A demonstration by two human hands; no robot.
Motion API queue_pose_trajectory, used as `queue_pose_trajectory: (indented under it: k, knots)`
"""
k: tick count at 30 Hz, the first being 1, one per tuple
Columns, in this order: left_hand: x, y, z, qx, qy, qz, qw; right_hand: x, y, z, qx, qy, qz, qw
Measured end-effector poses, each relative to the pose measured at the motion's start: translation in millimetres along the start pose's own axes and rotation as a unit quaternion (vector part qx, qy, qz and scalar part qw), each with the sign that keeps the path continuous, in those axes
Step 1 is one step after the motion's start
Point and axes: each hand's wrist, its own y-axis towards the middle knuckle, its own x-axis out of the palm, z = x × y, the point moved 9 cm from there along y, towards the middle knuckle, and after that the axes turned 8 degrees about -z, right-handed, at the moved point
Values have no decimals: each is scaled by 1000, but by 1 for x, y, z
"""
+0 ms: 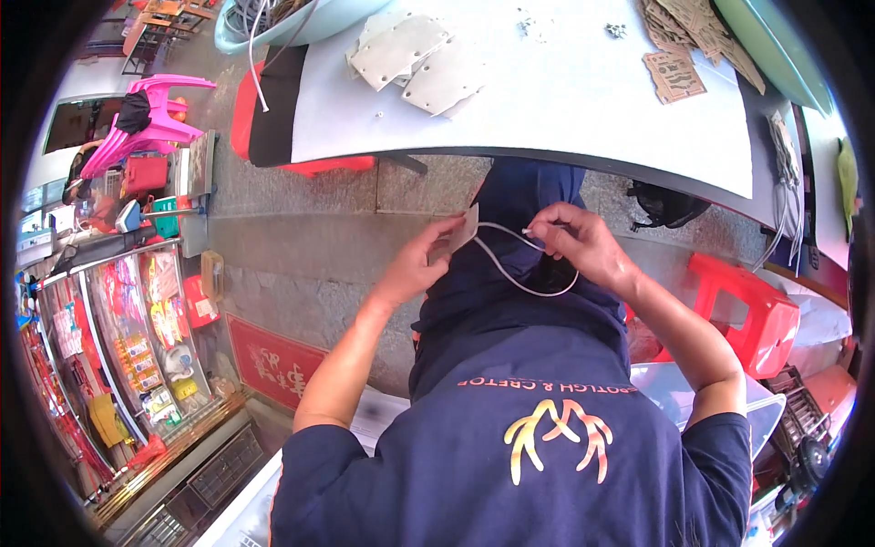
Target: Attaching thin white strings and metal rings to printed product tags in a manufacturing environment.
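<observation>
Above my lap, my left hand (419,262) pinches a small flat greyish plate (466,229) on its edge between thumb and fingers. A thin white cord (507,278) runs from the plate in a loop toward the right. My right hand (583,242) has thumb and fingers closed on the cord close to its end, where a small white tip shows. How the cord joins the plate cannot be made out. On the white table top (547,109) ahead lie several pale grey plates (406,56) with small holes, overlapping one another.
Brown patterned boards (674,77) and small loose parts (616,30) lie on the table. A light blue basin (342,20) with cords stands far left, a green basin (786,55) far right. Cables (786,173) hang at the right edge. A red stool (758,310) is beside me.
</observation>
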Motion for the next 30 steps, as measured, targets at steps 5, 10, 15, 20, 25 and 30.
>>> queue_pose_trajectory:
  k: [5,10,15,20,25,30]
  knots:
    - [-6,-6,25,1,77,40,996,-3,-10,-35,-25,40,-8,999]
    - [2,3,104,132,194,31,972,-3,-11,-74,-123,-84,25,989]
    - [6,11,137,134,171,7,976,14,-14,-86,-152,-64,2,986]
    - [2,20,143,133,-60,-37,989,19,-17,-61,-170,-63,-31,983]
    - [-7,24,160,174,-72,-41,981,25,-33,-86,-231,-181,9,956]
    - [-6,28,176,207,-63,-38,976,27,-32,-96,-226,-178,5,958]
